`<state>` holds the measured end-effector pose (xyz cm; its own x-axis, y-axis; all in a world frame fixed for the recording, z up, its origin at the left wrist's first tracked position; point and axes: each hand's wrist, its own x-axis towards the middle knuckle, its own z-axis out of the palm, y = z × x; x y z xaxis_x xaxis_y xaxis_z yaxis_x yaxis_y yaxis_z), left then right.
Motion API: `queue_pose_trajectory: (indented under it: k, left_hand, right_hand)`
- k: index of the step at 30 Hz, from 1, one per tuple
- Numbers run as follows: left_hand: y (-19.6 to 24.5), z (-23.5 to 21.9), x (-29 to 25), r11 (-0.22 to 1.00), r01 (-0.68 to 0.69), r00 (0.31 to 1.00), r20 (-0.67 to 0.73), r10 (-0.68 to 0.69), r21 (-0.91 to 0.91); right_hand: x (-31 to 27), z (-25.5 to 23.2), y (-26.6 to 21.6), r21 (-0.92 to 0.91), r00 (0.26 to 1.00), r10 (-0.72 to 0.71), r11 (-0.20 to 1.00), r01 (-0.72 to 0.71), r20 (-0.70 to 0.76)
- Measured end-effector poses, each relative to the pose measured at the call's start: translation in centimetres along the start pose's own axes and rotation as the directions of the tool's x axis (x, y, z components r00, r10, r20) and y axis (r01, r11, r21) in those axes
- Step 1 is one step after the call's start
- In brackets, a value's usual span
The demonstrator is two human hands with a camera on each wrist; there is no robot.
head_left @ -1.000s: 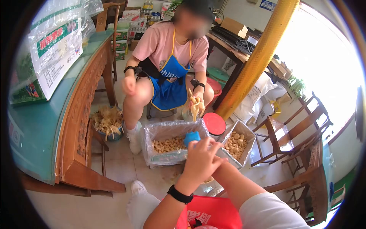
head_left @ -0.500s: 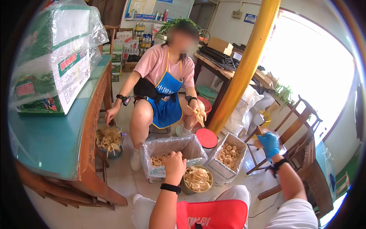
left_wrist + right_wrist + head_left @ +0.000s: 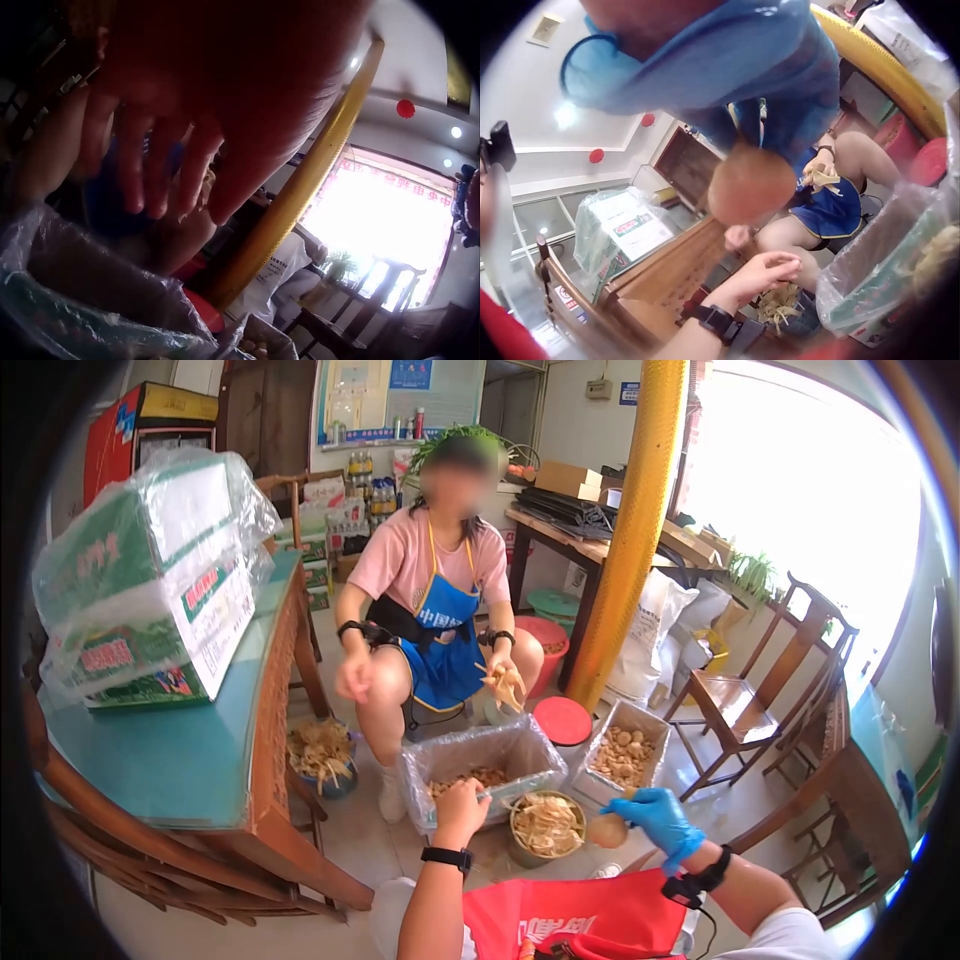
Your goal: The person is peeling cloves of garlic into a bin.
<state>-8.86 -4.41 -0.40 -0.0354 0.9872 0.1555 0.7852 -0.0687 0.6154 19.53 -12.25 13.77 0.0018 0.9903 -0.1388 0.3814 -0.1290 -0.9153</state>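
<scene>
- Landmark: the plastic-lined box [image 3: 450, 755] stands on the floor, with small brownish pieces [image 3: 465, 782] inside.
- Right hand [image 3: 660, 825], in a blue glove: its fingers are bent and pinch the narrow neck of a round-ended tan piece [image 3: 607, 830]. The broad end protrudes beyond the fingertips; in the right wrist view it partly covers the background and is blurred, so its material cannot be told.
- Position of the tan piece: to the near right of the plastic-lined box, beside the bowl [image 3: 530, 860] in the head view; whether it touches the rim cannot be told.
- Left hand [image 3: 462, 810], bare: its fingers are loosely bent and relaxed, at the near edge of the plastic-lined box in the head view. The left wrist view shows them hanging slightly apart.
- The bowl, full of pale strips [image 3: 547, 822], stands at the near right of the plastic-lined box.
- Right of the plastic-lined box: a smaller lined box [image 3: 655, 745] of rounded brownish pieces [image 3: 625, 755], with a round red lid [image 3: 562, 721] between the two boxes, toward the rear.
- Left of the plastic-lined box: a basin [image 3: 335, 785] heaped with pale strips, near a glass-topped table [image 3: 170, 760].
- Behind the plastic-lined box: a seated person [image 3: 430, 600] in a blue apron, one hand holding limp, pale material [image 3: 505, 685].
</scene>
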Motion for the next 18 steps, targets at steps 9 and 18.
queue_pose_trajectory:
  k: [9, 18]
  left_hand:
    - [5.0, -1.4, 0.0, 0.439, 0.105, 0.952, 0.218, 0.216, -0.892]
    - [4.4, 5.4, 1.6, 0.847, -0.003, 0.998, 0.056, 0.039, -0.532]
  right_hand:
    - [12.5, 9.0, 5.7, 0.161, 0.971, -0.167, 0.977, 0.14, 0.171]
    - [15.8, 10.7, 9.0, -0.081, 0.924, -0.355, 0.926, 0.369, 0.145]
